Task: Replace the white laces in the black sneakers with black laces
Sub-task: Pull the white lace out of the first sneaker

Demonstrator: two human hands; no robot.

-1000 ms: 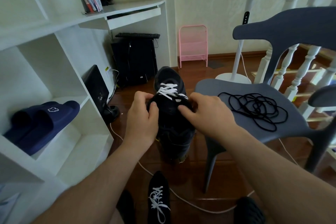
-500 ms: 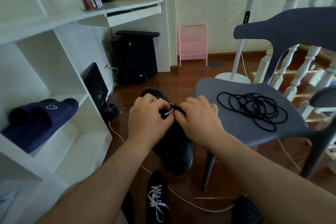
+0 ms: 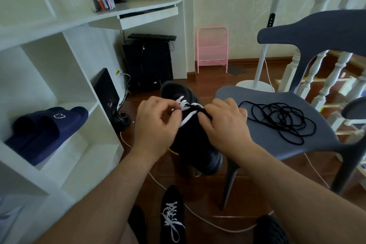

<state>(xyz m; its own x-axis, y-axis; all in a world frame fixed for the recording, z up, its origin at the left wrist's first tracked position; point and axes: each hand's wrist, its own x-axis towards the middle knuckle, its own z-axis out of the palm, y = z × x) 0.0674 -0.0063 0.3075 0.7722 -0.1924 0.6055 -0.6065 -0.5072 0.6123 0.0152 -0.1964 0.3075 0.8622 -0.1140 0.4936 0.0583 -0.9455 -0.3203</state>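
Observation:
A black sneaker is held up between my hands, toe pointing away, with a white lace crossing its eyelets. My left hand pinches a strand of the white lace at the sneaker's left side. My right hand grips the tongue and upper edge on the right. The second black sneaker, still with white laces, stands on the floor below. A tangle of black laces lies on the seat of the grey chair.
White shelving on the left holds navy slippers. A white cable runs across the wooden floor. A pink rack, a standing fan and a black computer case stand further back. A white banister is behind the chair.
The sneaker has risen and its toe shows again. My hands have parted, and my left hand has drawn a white lace strand out to the left.

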